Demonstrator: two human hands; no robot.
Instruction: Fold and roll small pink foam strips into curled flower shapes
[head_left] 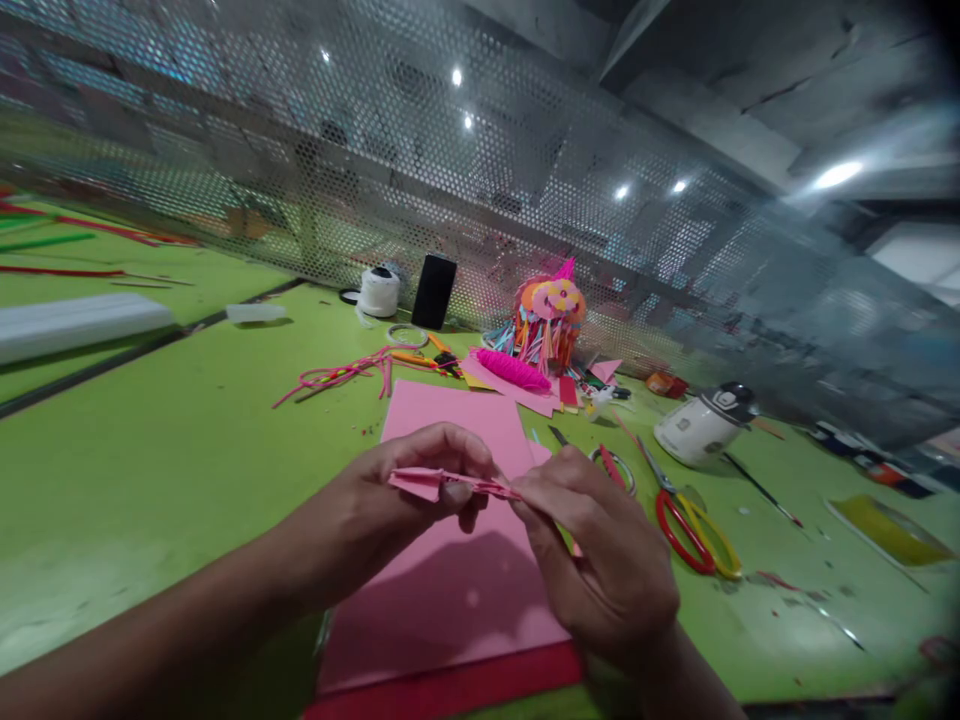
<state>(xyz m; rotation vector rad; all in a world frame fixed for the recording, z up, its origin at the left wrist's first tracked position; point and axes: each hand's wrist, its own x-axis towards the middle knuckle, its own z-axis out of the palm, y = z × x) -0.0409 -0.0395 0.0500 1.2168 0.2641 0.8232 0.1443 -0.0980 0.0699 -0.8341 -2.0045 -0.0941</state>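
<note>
A narrow strip of folded pink paper [417, 482] is held up in front of me, between both hands. My left hand [420, 470] is closed around its middle, with the thumb below and the fingers curled behind. At the strip's right end my right hand [592, 540] pinches it between thumb and fingers. The left end of the strip flares into wider folded layers. Beneath the hands lies a large pink paper sheet [442, 610], with a red sheet [465, 690] showing under its near edge.
Scissors with red and yellow handles [697, 530] lie to the right, near a white container with a dark lid [697, 425]. Behind are a magenta yarn bundle [514, 370], a decorated paper figure [551, 315], a phone [434, 291], a white spool [379, 291] and pink cords [330, 378].
</note>
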